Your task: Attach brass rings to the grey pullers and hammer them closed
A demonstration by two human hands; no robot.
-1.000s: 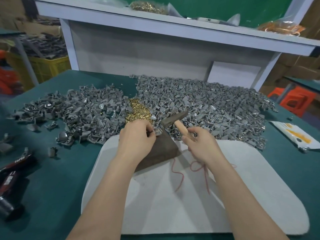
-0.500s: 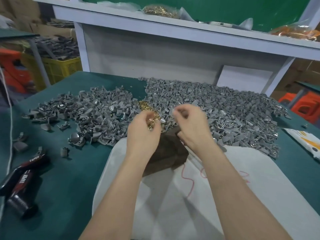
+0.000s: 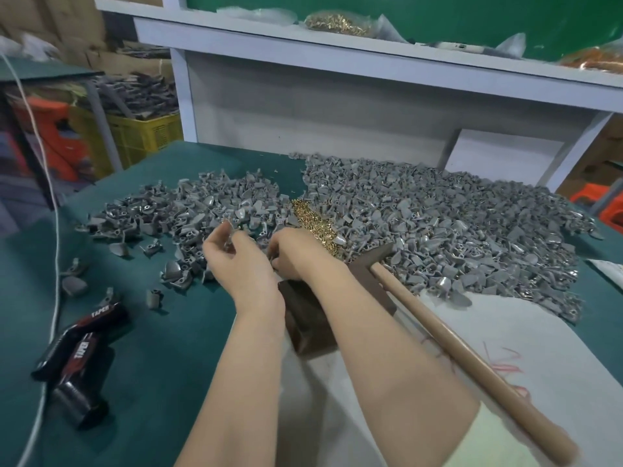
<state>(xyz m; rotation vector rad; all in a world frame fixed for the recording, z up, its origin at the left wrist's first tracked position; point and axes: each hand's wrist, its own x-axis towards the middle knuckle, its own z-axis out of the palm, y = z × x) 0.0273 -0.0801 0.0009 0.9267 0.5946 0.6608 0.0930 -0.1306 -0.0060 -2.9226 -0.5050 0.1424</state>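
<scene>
Left hand fingers pinch a grey puller; right hand fingers curl, contents unclear. Brass rings lie heaped at 1 o'clock among grey pullers on the worktop. At 10 o'clock a yellow crate holds dark parts; a bag at 12 o'clock holds brass pieces.
</scene>
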